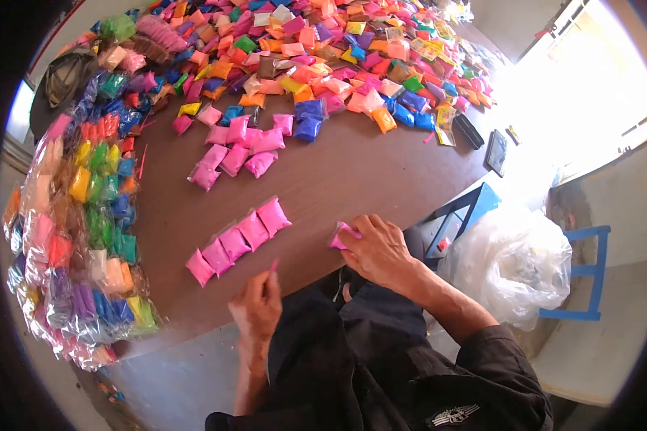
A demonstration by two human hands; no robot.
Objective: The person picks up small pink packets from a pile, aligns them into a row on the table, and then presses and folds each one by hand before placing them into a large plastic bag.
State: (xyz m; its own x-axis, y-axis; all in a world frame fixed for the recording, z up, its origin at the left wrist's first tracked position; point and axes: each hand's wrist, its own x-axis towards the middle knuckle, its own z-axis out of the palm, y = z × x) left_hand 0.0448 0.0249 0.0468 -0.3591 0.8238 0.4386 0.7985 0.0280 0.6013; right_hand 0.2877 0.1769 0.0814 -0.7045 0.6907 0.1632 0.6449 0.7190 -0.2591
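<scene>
My left hand [257, 307], a little blurred, is closed at the table's front edge, with a thin pink stick [274, 266] jutting up from its fingertips. Under the bent fingers of my right hand [379, 249] is a small pink packet [343, 235], partly hidden by them. Between the hands and the left side lies a slanting row of several pink packets [234, 243] in clear plastic, edges touching or overlapping. Farther back is a loose group of similar pink packets [236, 149], next to blue packets [309, 121].
A large heap of mixed-colour packets [302, 61] covers the table's back. Bagged packets [86, 237] line the left edge. A phone [497, 152] and a black case [469, 131] lie at the right corner. A clear plastic bag [514, 266] rests by a blue chair [589, 273].
</scene>
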